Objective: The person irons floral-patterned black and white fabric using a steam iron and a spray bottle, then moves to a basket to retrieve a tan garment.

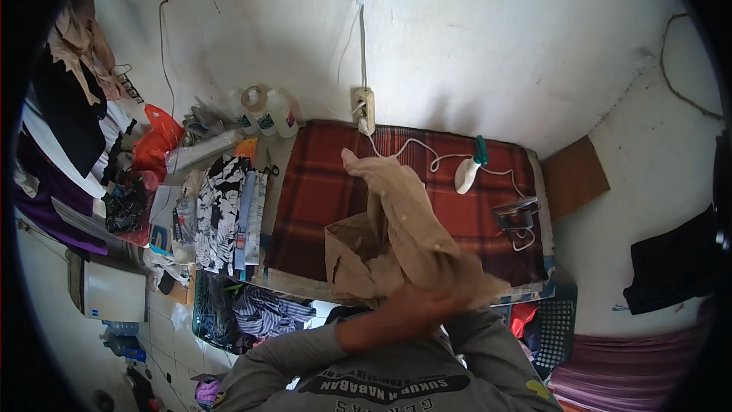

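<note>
A tan cloth garment (409, 212) rises in folds over the near middle of a red plaid blanket (320, 183) on the table. My left hand (432, 300), blurred, reaches across my body and grips the garment's near end at the right. My right sleeve (486, 332) runs up behind the cloth, and the right hand itself is hidden. An arm-like ridge of fabric points towards the wall. To the right, an electric iron (516, 214) rests on the blanket. A white spray bottle with a green trigger (469, 171) stands beyond it.
A white power cord (434, 163) crosses the blanket from a wall-hung socket strip (365, 109). Folded clothes (220, 214), scissors (272, 166) and plastic bottles (280, 114) occupy the left side. Below the table edge sit crates of cloth, including a dark green crate (555, 326).
</note>
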### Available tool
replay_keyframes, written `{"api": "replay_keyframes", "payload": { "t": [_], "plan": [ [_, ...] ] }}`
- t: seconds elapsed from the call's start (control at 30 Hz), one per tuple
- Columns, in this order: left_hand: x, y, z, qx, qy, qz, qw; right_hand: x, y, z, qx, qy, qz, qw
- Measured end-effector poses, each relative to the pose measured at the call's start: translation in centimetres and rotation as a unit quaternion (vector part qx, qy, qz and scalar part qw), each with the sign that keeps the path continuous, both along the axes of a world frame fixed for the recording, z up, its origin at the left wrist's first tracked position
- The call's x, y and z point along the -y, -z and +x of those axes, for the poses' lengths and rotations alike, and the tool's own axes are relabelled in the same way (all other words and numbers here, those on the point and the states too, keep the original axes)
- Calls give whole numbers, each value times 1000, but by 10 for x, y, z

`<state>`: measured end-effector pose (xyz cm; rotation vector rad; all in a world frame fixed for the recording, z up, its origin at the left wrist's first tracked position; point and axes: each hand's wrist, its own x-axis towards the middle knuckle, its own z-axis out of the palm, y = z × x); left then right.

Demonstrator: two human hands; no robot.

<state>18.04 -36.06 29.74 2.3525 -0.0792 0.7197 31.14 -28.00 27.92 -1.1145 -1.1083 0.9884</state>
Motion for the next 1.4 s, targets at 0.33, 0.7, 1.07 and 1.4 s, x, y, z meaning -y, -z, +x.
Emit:
{"api": "replay_keyframes", "payload": {
  "t": [0.33, 0.7, 1.07, 1.4],
  "plan": [
    [43, -30, 13, -125, 234, 21, 964, 16, 14, -10, -26, -23, -22, 999],
    [-237, 5, -106, 50, -532, -158, 830, 163, 68, 90, -213, 12, -150, 965],
    [-229, -30, -106, 107, -315, -538, 775, 115, -5, 173, -305, 210, 67, 927],
    [-193, -86, -24, 100, -136, -632, 757, 45, -10, -3, 319, 67, 63, 943]
  ]
}}
